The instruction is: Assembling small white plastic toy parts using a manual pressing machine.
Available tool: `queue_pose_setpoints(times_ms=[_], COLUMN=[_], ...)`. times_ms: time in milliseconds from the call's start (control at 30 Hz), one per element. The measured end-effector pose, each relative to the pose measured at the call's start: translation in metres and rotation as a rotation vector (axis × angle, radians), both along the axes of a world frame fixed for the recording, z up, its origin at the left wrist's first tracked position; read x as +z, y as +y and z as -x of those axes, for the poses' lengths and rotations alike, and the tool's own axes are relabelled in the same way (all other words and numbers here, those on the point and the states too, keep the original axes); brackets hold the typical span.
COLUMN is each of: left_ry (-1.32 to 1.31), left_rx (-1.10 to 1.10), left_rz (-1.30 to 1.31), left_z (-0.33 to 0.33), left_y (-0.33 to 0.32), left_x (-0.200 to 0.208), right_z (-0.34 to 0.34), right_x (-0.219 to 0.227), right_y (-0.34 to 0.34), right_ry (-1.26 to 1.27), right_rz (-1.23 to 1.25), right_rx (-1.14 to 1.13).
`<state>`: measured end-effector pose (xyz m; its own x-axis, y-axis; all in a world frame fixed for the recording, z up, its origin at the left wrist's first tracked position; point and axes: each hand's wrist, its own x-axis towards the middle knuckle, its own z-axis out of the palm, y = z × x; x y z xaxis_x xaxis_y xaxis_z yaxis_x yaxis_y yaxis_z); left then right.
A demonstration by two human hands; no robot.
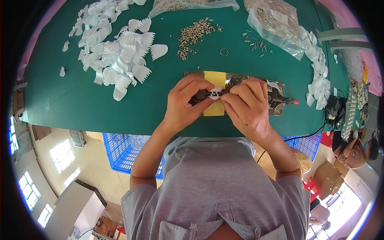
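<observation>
My left hand and my right hand meet over a metal fixture near the table's front edge. The fingertips of both pinch a small white plastic piece, which lies at the dark middle part of the fixture; the fingers cover part of it. A yellow strip runs across the fixture under the hands. To the right of my right hand a dark rod with a red tip sticks out. Another white piece rests on the fixture's right end.
White toothed claw-clip halves are heaped at the left; more white pieces form a row at the right. Small metal springs, loose pins and a wire ring lie ahead. Plastic bags stand behind. Blue baskets sit below the table.
</observation>
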<state>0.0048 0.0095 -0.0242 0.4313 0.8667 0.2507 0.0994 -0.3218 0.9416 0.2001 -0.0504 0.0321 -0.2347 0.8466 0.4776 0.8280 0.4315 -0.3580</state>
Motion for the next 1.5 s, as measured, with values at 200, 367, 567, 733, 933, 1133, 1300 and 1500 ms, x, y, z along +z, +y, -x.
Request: queue_pose_setpoints(times_ms=[200, 367, 567, 733, 933, 1133, 1300, 1500], left_ry=[0.074, 0.082, 0.092, 0.094, 0.1, 0.129, 0.036, 0.036], left_rx=[-0.017, -0.048, -0.061, -0.065, -0.054, -0.051, -0.013, -0.02], left_rz=[-0.055, -0.087, -0.051, -0.059, -0.072, -0.115, -0.04, -0.01], left_z=[0.003, 0.005, 0.006, 0.007, 0.007, 0.005, 0.002, 0.003], left_y=[0.002, 0.004, 0.004, 0.003, 0.002, 0.005, 0.004, 0.001], left_x=[0.005, 0.006, 0.007, 0.012, 0.006, 0.007, 0.0, 0.004], right_z=[-0.03, -0.091, -0.104, -0.109, -0.104, -0.05, -0.026, -0.017], right_x=[0.014, -0.011, -0.009, -0.018, -0.02, 0.03, 0.028, 0.021], right_y=[0.019, 0.076, 0.112, 0.122, 0.122, 0.062, 0.033, 0.024], right_ry=[0.32, 0.146, -0.023, -0.056, -0.323, 0.326, 0.153, 0.089], right_rz=[0.211, 0.323, 0.438, 0.45, 0.374, 0.54, 0.32, 0.21], right_rx=[-0.12, -0.249, -0.306, -0.227, -0.043, 0.105, 0.243, 0.21])
